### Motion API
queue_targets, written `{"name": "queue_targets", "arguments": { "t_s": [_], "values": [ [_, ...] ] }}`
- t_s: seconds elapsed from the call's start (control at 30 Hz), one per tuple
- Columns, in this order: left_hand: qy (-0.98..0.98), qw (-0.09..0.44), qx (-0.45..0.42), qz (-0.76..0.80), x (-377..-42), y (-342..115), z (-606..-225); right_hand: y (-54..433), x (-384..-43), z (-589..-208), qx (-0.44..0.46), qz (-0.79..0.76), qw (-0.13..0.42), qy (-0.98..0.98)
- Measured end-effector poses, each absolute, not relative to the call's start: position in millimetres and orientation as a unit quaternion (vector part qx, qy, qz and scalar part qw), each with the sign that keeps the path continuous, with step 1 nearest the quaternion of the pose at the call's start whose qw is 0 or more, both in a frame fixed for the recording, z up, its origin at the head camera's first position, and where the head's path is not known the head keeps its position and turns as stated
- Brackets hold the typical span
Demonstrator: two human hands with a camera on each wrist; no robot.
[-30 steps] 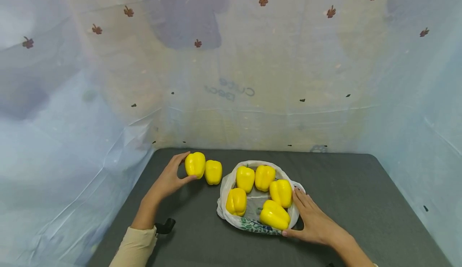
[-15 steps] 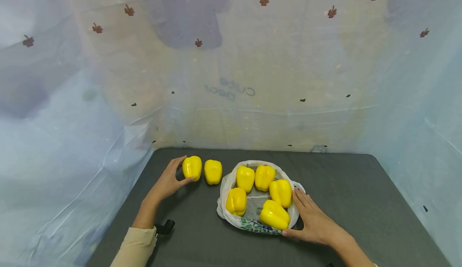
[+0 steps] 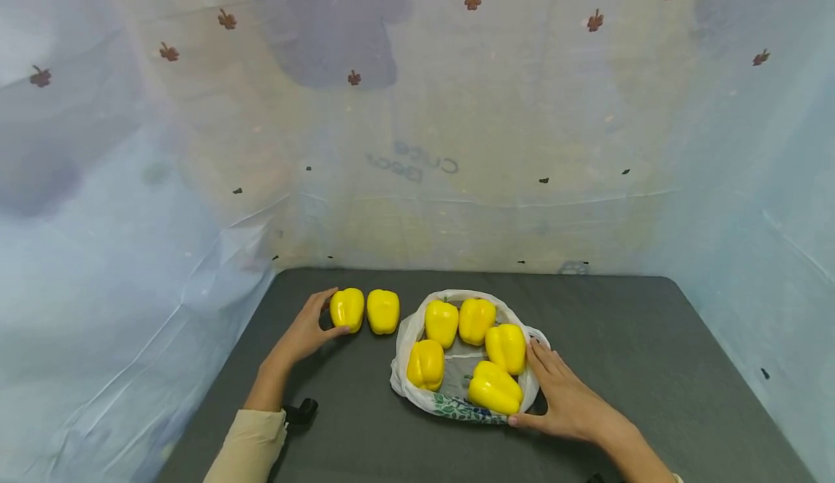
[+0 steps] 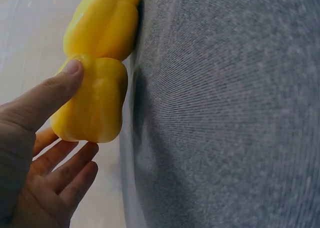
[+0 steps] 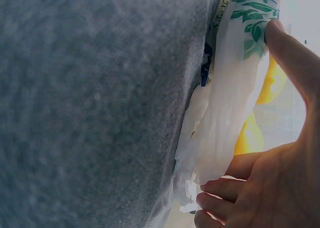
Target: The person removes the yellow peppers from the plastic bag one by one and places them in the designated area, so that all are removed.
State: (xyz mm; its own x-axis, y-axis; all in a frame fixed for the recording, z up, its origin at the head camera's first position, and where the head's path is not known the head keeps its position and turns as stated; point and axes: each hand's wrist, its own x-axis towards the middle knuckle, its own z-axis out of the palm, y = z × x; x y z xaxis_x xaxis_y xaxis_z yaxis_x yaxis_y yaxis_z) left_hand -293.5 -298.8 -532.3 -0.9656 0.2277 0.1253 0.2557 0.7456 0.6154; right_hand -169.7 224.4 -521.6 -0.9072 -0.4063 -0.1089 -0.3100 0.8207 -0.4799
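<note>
My left hand holds a yellow bell pepper low at the table's far left, thumb on the near side and fingers behind. In the left wrist view the thumb lies on this pepper, while some fingertips show past its end. Just right of it stands another yellow bell pepper. My right hand rests against the right side of a white plastic bag, its fingers and thumb spread along the rim. Several yellow bell peppers sit inside the bag, whose mouth is rolled open.
The dark grey table carries everything. A patterned plastic sheet hangs behind and on both sides. A black strap piece sticks out at my left wrist.
My left hand has shifted slightly left and lowered its bell pepper toward the table, leaving a small gap to the neighbouring pepper. My right hand and the bag have stayed put.
</note>
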Motion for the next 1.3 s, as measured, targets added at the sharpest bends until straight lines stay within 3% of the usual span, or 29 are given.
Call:
{"name": "queue_targets", "arguments": {
  "t_s": [0.83, 1.1, 1.3],
  "values": [
    [-0.933, -0.007, -0.121, -0.34, -294, -298, -538, 226, -171, -523, -0.196, -0.234, 0.101, 0.947],
    [-0.937, 0.018, -0.131, -0.324, -287, -295, -533, 226, -171, -523, -0.197, -0.237, 0.104, 0.946],
    [-0.942, 0.068, -0.155, -0.291, -277, -285, -528, 226, -170, -522, -0.208, -0.238, 0.097, 0.944]
  ]
}}
